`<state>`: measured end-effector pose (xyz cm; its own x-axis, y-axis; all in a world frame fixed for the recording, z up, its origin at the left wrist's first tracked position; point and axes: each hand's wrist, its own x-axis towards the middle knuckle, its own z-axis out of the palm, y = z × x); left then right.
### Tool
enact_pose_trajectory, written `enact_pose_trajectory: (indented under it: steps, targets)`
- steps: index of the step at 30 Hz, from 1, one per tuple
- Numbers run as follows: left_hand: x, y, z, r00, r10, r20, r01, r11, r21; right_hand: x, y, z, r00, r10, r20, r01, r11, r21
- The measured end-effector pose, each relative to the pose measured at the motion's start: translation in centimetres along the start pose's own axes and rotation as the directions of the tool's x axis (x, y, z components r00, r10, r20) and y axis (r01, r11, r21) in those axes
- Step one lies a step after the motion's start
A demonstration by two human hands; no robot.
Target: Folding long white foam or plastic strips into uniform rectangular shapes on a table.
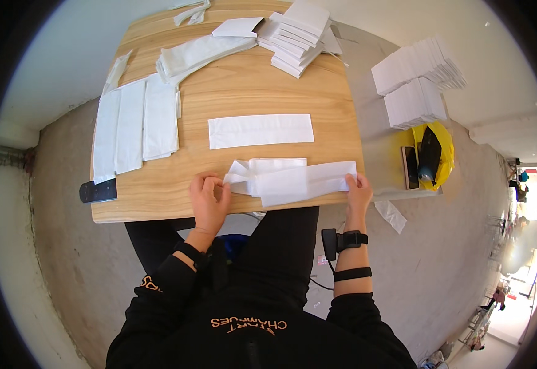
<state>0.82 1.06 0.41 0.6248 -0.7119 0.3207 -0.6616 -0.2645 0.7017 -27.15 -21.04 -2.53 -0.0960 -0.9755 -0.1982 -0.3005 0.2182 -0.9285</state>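
Near the front edge of the table lies a long white strip of thin, paper-like material, slightly tilted. A white flat rectangular piece shows at its middle; whether it is wrapped by the strip or a fold of it, I cannot tell. My left hand pinches the strip's crumpled left end between thumb and fingers. At the other end, my right hand grips the strip's right corner. Just beyond them a second white strip lies flat on the wooden table.
Folded white strips lie at the left, above a dark phone-like object. More strips and stacked white flat boxes are at the back. On the right-hand surface are further white stacks, a phone and a yellow bag.
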Motion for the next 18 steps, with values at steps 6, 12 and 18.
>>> enact_pose_trajectory:
  steps: [6, 12, 18]
  targets:
    - [0.0, -0.4, -0.7, 1.000, -0.017, -0.013, 0.018, 0.995, 0.097, 0.4, 0.5, -0.4, 0.999, 0.005, -0.036, -0.001, 0.993, 0.118]
    - [-0.2, -1.2, -2.0, 0.998, -0.062, -0.006, 0.062, 0.976, 0.211, -0.2, -0.5, -0.8, 0.997, 0.075, 0.003, -0.075, 0.989, 0.125]
    - [-0.5, -1.2, -2.7, 0.998, -0.050, 0.024, 0.043, 0.976, 0.213, -1.8, -0.5, 0.6, 0.997, 0.070, 0.041, -0.075, 0.988, 0.137]
